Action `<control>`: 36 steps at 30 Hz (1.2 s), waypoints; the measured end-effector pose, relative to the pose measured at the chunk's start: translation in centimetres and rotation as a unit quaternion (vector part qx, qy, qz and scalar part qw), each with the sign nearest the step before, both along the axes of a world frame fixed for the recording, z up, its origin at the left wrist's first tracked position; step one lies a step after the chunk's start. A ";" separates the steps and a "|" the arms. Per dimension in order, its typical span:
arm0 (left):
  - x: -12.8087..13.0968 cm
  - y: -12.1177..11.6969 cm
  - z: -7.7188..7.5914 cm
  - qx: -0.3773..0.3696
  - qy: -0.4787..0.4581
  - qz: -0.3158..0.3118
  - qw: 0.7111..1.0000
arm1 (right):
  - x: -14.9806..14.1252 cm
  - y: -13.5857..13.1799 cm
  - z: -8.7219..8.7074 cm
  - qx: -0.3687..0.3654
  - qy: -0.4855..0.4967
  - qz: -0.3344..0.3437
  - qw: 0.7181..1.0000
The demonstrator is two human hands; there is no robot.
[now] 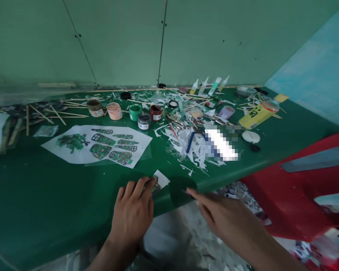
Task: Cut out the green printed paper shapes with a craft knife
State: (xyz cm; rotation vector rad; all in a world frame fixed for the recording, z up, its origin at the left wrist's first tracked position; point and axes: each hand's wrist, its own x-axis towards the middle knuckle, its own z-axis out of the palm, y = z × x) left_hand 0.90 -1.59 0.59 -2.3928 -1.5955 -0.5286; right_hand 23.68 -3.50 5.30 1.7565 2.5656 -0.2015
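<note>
My left hand rests at the table's front edge, its fingers bent and pressing down a small piece of printed paper. Part of that piece, with a green and brown print, is hidden beneath the fingertips. To the right, my right hand is closed in a pinch around a slim dark tool. Only its thin tip shows, pointing left toward the paper and apart from it; its kind is unclear. Beyond my left hand lies a white sheet with several green and brown printed shapes.
Small paint jars stand behind the sheet. White paper scraps are heaped at centre right beside a yellow-labelled bottle. Glue bottles stand along the wall, wooden sticks lie at left, and a red chair stands right.
</note>
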 end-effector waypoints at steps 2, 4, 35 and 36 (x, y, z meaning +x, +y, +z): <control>-0.3 0.0 0.3 -0.009 -0.002 -0.012 1.000 | -1.2 1.0 0.1 0.050 0.052 -0.051 0.996; -0.5 0.0 0.4 -0.016 -0.005 -0.022 1.000 | -3.5 2.5 -0.4 0.080 0.078 -0.090 0.990; 0.9 -1.7 -1.5 0.017 -0.049 0.022 0.998 | -5.9 3.7 -3.4 0.043 0.040 0.017 0.998; 0.9 -1.7 -1.5 0.015 -0.048 0.023 0.998 | -6.0 3.7 -3.4 0.041 0.038 0.019 0.998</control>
